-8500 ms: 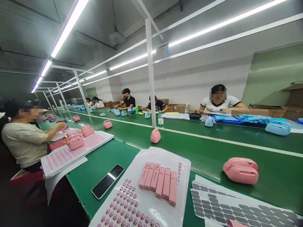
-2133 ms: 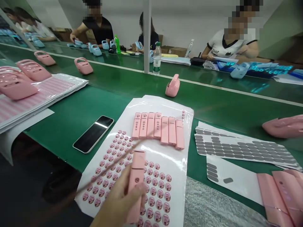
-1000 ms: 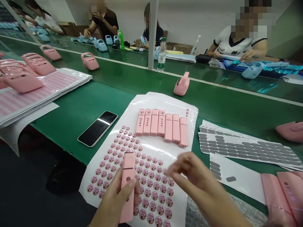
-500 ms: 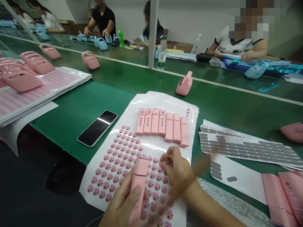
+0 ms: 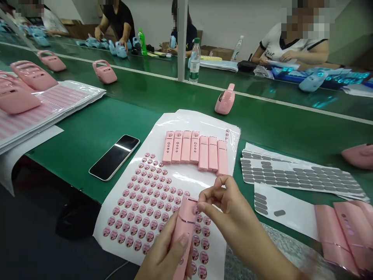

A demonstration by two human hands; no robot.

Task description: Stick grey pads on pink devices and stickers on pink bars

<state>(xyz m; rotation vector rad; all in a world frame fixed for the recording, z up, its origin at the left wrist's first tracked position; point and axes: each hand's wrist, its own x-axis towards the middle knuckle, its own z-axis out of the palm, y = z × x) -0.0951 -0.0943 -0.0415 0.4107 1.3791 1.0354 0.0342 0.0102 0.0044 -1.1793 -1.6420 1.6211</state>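
My left hand (image 5: 166,252) is wrapped round a slim pink device (image 5: 186,221) with a shiny band near its top, tilted over the sticker sheet. My right hand (image 5: 220,198) is closed in a pinch at the device's upper end, with a small round sticker (image 5: 196,210) at its fingertips, partly hidden. Under both hands lies a white sheet (image 5: 134,249) with rows of round pink picture stickers (image 5: 142,233). On its upper part several more slim pink devices (image 5: 186,147) lie side by side, some showing a round sticker at the top.
A phone (image 5: 115,157) lies left of the sheet. Sheets of grey oval stickers (image 5: 279,178) and more pink devices (image 5: 335,233) lie right. Pink handled devices (image 5: 105,72) and a water bottle (image 5: 194,64) stand farther back. Across the bench people (image 5: 294,50) work on blue devices.
My right hand has moved from above the sticker sheet to the device's top, bringing a round sticker against it. My left hand has shifted the device slightly right. The view has shifted a little.
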